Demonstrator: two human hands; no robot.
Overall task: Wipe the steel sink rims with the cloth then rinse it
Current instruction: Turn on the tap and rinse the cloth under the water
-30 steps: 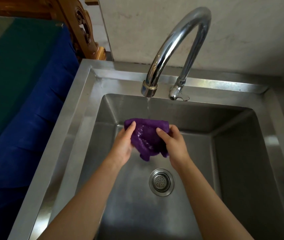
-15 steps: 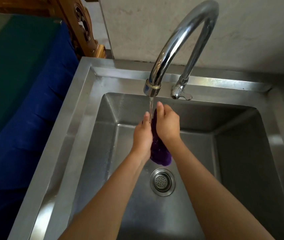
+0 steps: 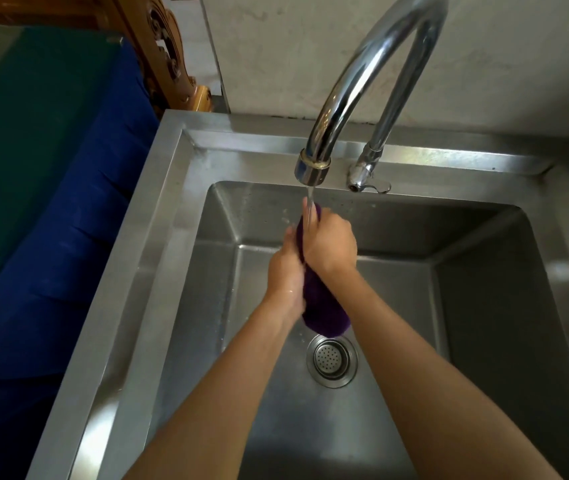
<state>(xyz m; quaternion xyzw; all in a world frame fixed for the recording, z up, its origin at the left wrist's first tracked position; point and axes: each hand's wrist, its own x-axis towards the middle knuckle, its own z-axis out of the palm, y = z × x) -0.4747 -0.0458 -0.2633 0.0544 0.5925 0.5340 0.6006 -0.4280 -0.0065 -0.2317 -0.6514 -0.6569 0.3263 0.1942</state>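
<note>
A purple cloth (image 3: 322,311) is bunched between my two hands over the basin of the steel sink (image 3: 158,216). My left hand (image 3: 284,271) presses it from the left and my right hand (image 3: 331,242) grips it from the right, fingers curled round its top. A thin stream of water runs from the chrome faucet (image 3: 314,166) onto the cloth's upper end. The cloth's lower end hangs out below my hands, just above the drain strainer (image 3: 332,360). The middle of the cloth is hidden between my palms.
The faucet's lever (image 3: 367,183) sits on the back rim. A plaster wall (image 3: 310,50) rises behind the sink. To the left lie blue and green fabric (image 3: 44,202) and a carved wooden frame (image 3: 161,53).
The cloth was spread open between my hands a second ago. Both hands have closed together round it and now squeeze it bunched under the stream, my right hand curling tighter.
</note>
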